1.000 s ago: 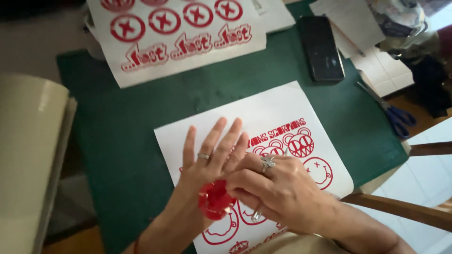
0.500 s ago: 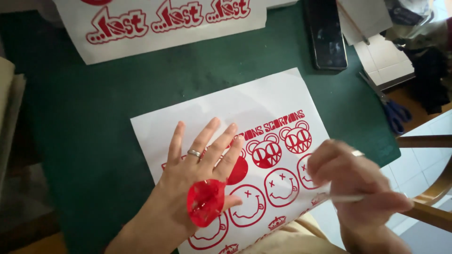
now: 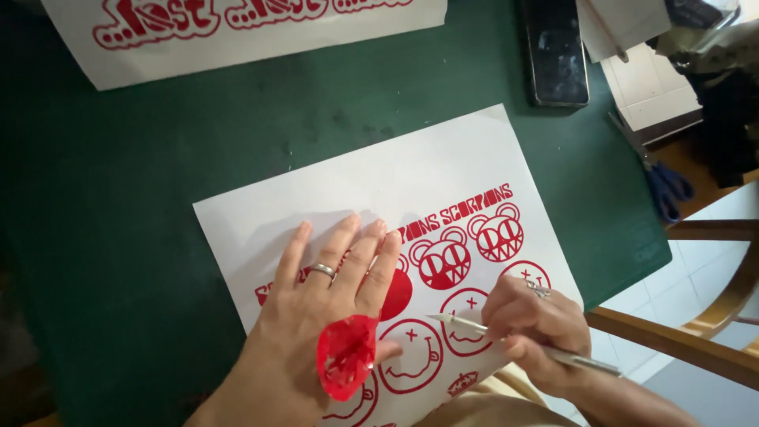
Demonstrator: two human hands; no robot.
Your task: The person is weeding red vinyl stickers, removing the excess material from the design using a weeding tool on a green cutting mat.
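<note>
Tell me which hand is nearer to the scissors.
Right. The right hand, holding a craft knife, works near the sheet's right edge, below and left of the scissors. The left hand lies flat farther left on the sheet.

The sheet (image 3: 348, 190) under the left hand (image 3: 316, 316) is smooth white paper with glossy red vinyl shapes. A crumpled red scrap (image 3: 345, 356) stuck on that hand looks shiny and thin. The knife (image 3: 522, 344) in the right hand (image 3: 534, 332) is bright metal. The mat (image 3: 118, 205) is matt green, faintly scuffed. The phone (image 3: 557, 51) has a glossy dark face. The chair (image 3: 696, 348) is smooth varnished wood.
</note>
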